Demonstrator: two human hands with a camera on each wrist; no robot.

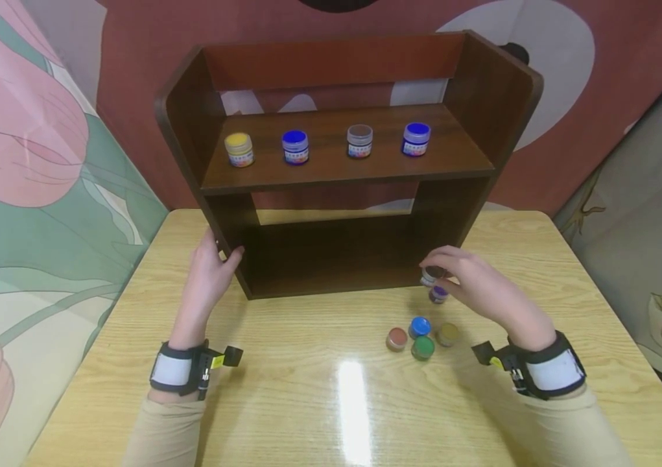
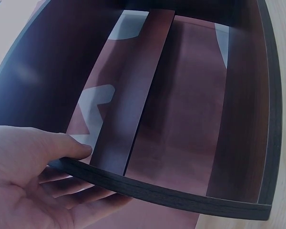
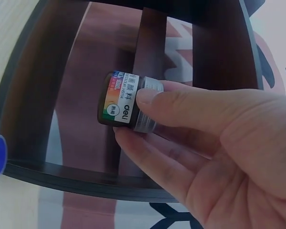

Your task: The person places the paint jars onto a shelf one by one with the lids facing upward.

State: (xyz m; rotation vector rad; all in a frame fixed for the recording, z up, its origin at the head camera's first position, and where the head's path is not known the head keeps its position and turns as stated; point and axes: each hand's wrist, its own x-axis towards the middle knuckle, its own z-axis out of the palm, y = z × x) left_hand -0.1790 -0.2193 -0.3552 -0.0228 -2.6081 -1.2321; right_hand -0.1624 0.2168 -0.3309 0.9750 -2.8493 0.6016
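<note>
Before the shelf (image 1: 331, 181) stand five jars (image 1: 423, 348), left and right hands (image 1: 207, 272) (image 1: 473, 283) gripping its side (image 1: 192, 123) and a dark jar (image 3: 120, 98).

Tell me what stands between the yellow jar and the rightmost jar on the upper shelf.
In the head view, a blue jar and a grayish-brown jar stand between the yellow jar and the rightmost jar.

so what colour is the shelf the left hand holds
Dark brown shelf, best seen in the head view.
</note>
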